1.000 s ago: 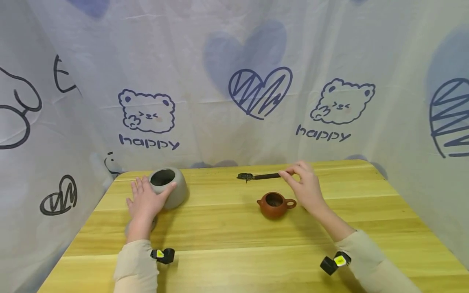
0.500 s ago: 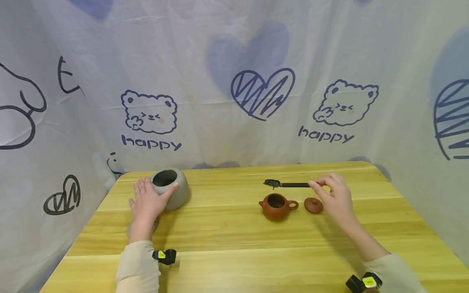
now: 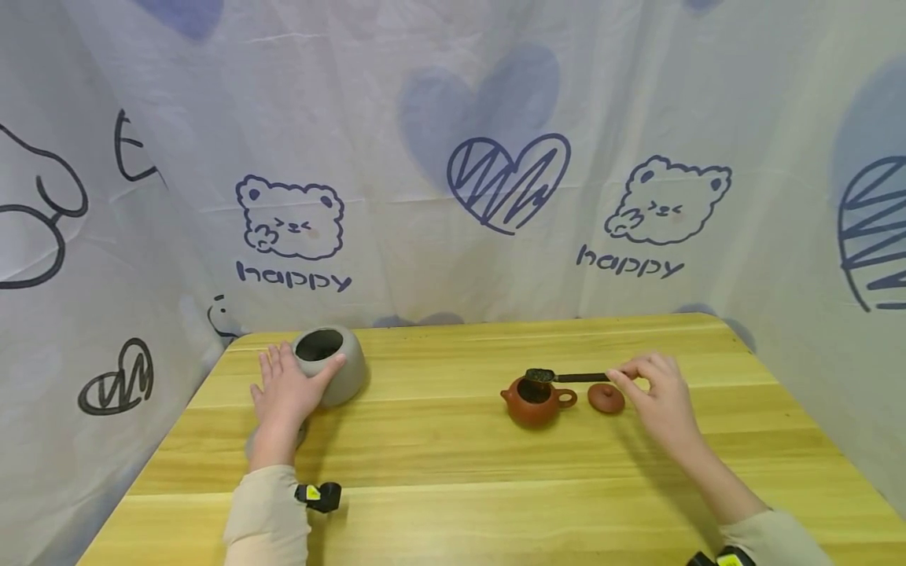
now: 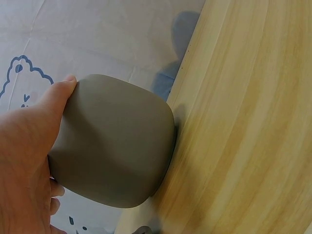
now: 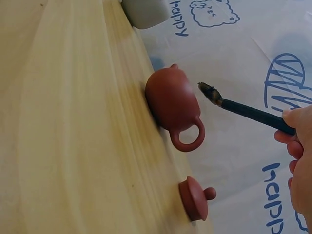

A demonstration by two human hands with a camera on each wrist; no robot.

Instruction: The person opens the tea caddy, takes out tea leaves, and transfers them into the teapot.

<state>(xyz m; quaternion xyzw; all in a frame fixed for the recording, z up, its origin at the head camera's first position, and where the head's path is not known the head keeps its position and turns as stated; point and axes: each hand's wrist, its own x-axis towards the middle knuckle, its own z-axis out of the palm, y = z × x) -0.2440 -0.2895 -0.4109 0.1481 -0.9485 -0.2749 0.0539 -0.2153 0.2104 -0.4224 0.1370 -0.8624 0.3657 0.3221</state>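
Observation:
A grey tea canister (image 3: 345, 376) stands uncovered at the table's left, its dark mouth facing up. My left hand (image 3: 286, 393) holds its side, thumb on the near right and fingers spread on the left; the left wrist view shows the thumb along the canister's wall (image 4: 117, 141). My right hand (image 3: 658, 397) pinches the end of a tea scoop (image 3: 580, 377) with a dark handle. Dark tea leaves lie in the scoop's head, which hovers just above the open mouth of a reddish-brown teapot (image 3: 532, 413). The teapot's lid (image 3: 606, 398) lies beside its handle, knob up.
A grey round object (image 3: 252, 442), mostly hidden, lies under my left wrist. The wooden table (image 3: 439, 503) reaches back to a white curtain (image 3: 396, 267) with printed hearts and bears. Another curtain closes off each side.
My right hand has gone right and then down, bringing the loaded scoop from behind the teapot to just over its mouth. The left hand and canister have stayed put.

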